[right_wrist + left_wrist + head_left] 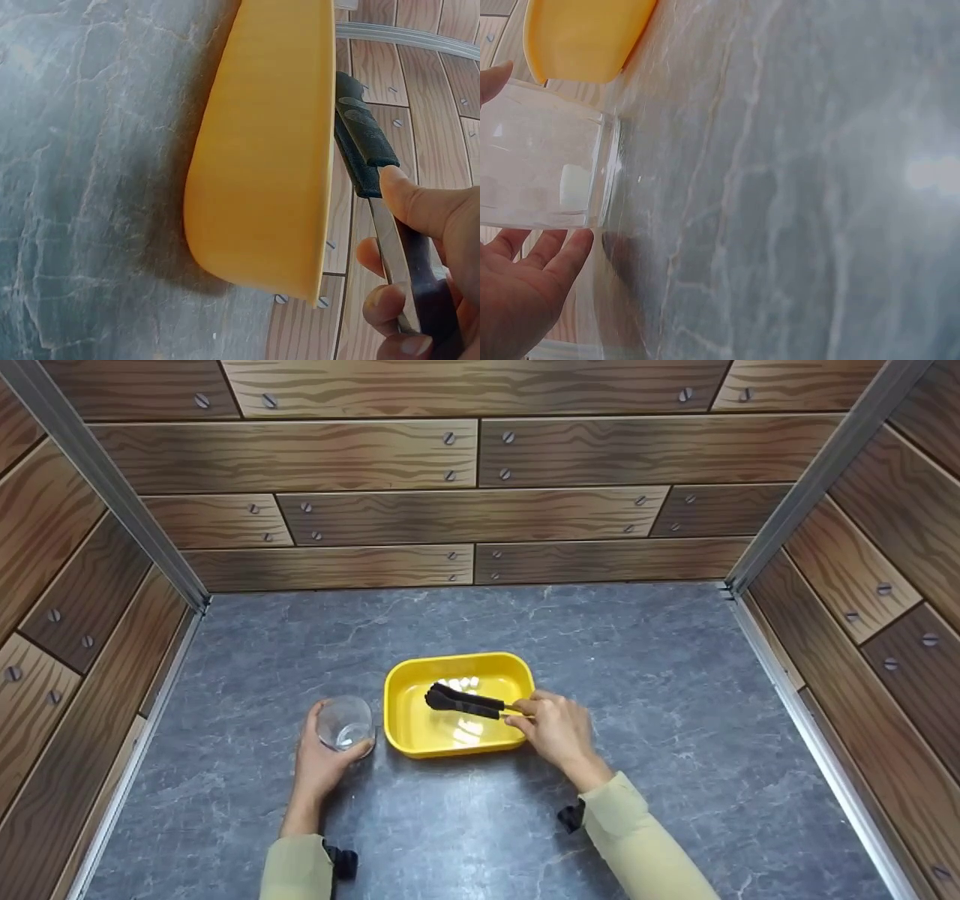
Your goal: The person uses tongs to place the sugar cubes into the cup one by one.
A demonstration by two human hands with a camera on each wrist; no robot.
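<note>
**Tongs over the yellow tray, cup in the other hand, fake-wood box all round**

From my end of the feeds, the tongs (466, 706) are up above the yellow tray (409, 712), black tips over its inside. The right hand (559, 727) has their metal handles pinched between thumb and fingers. The tips look close together, but I can't tell if anything's between them. There are white patches in the tray too, and I can't fully sort glare from objects.

Just left of the tray is a clear cup (334, 716), with the left hand (319, 761) wrapped round it, thumb on one side, fingers on the other. My left wrist view shows a white block (574, 186) low inside the cup, whose base is right down by the surface.

That surface (675, 675) is blue-grey with pale marble-ish veins, and shiny enough to throw a big glare spot in front of the tray. Around it I've got a back wall (360, 450), left wall (52, 690) and right wall (892, 532), all wood-plank pattern with slotted screw heads. Grey metal strips run up both back corners and along the foot of the side walls. Nearest me: pale green sleeves (645, 840).
</note>
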